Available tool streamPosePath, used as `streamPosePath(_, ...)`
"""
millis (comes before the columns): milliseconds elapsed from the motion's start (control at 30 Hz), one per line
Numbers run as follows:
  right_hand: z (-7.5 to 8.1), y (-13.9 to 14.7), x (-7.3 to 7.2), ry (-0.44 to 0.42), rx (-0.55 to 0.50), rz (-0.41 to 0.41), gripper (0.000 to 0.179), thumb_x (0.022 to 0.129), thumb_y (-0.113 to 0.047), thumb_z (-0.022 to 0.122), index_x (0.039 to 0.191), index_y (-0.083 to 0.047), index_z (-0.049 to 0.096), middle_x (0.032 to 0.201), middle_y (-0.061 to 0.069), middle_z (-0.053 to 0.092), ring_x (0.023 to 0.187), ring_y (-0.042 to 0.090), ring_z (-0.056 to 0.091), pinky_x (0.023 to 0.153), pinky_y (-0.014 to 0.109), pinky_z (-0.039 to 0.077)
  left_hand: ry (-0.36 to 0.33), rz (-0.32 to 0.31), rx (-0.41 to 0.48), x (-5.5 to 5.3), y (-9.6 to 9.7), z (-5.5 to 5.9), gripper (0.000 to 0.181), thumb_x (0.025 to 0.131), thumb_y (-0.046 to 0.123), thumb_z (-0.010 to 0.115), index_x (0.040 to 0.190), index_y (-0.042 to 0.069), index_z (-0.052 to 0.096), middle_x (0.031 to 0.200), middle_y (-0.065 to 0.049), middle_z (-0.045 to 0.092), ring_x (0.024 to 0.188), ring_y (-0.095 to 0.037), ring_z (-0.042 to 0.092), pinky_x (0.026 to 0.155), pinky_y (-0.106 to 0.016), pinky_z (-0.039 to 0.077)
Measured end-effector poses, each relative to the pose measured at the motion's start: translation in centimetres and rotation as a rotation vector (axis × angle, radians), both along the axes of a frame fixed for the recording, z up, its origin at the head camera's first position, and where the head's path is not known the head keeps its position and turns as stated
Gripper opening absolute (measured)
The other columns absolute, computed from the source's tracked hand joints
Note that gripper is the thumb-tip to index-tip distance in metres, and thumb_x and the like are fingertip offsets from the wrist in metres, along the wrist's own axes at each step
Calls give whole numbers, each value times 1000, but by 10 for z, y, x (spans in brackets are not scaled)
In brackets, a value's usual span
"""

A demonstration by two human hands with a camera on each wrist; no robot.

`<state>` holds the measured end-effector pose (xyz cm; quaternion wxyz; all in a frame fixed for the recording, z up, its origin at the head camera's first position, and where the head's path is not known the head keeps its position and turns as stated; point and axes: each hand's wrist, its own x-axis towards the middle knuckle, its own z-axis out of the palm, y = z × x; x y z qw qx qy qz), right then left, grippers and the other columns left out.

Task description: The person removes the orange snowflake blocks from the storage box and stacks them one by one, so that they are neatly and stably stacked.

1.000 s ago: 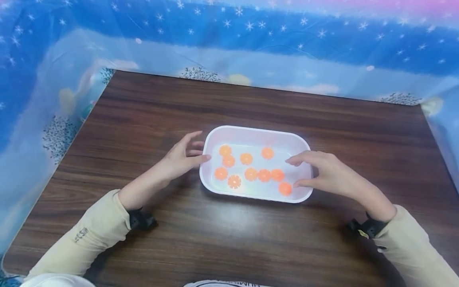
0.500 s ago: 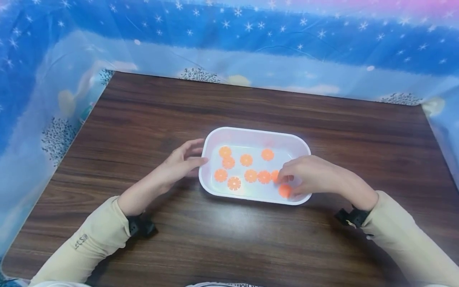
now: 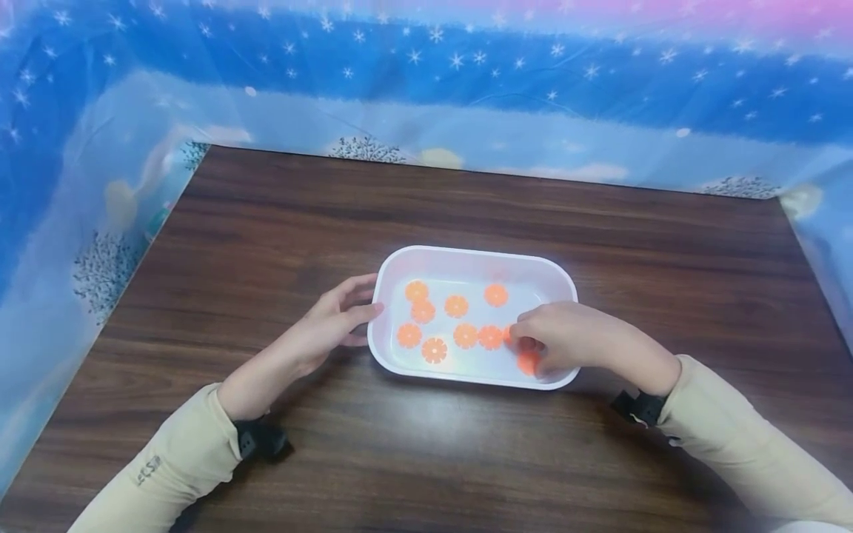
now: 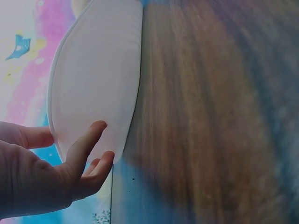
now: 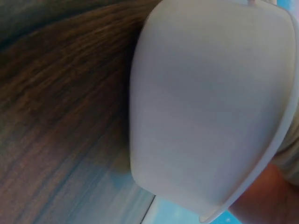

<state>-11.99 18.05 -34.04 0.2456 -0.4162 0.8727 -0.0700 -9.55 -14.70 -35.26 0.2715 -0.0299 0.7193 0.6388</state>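
A white plastic tub (image 3: 473,381) stands on the dark wooden table, holding several orange discs (image 3: 456,306) that look like citrus slices. My left hand (image 3: 333,320) holds the tub's left end, its thumb at the rim and fingers against the outer wall, as the left wrist view shows. Inside the right end, my right hand (image 3: 576,333) curls its thumb and fingers about an orange disc (image 3: 529,363); another disc is partly hidden by the fingertips. In the right wrist view the tub's outer wall (image 5: 210,102) hides most of that hand.
Around the tub lies the dark wood-grain table top (image 3: 426,459). Behind it and to the sides hangs a blue cloth (image 3: 400,66) with white snowflakes. Both wrists wear black camera straps (image 3: 260,438).
My right hand has reached further into the tub's right end, its fingers curling down at the discs. My left fingers have closed in on the tub's left wall.
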Motion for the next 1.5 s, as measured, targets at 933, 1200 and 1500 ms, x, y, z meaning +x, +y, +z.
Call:
streamPosePath(933, -9, 5, 0, 37, -98, 63, 30, 71, -23, 81, 98, -23, 68, 85, -14, 61, 72, 4, 49, 66, 22, 43, 19, -15, -22, 4, 2, 4, 57, 96, 16, 50, 146, 9, 25, 146, -18, 30, 123, -38, 47, 87, -43, 51)
streamPosePath(1200, -8, 2, -1, 63, -101, 103, 29, 71, -22, 80, 98, -21, 69, 82, -13, 60, 70, 4, 48, 64, 21, 43, 19, -15, -38, 4, 3, 6, 56, 96, 16, 48, 146, 9, 24, 147, -18, 28, 124, -37, 46, 87, -43, 51)
streamPosePath(1500, -9, 3, -2, 46, -101, 102, 31, 71, -21, 80, 100, -21, 69, 87, -13, 61, 73, 4, 50, 67, 22, 45, 22, -10, -40, 5, 4, 6, 55, 96, 14, 48, 146, 8, 24, 147, -18, 28, 124, -38, 46, 87, -44, 51)
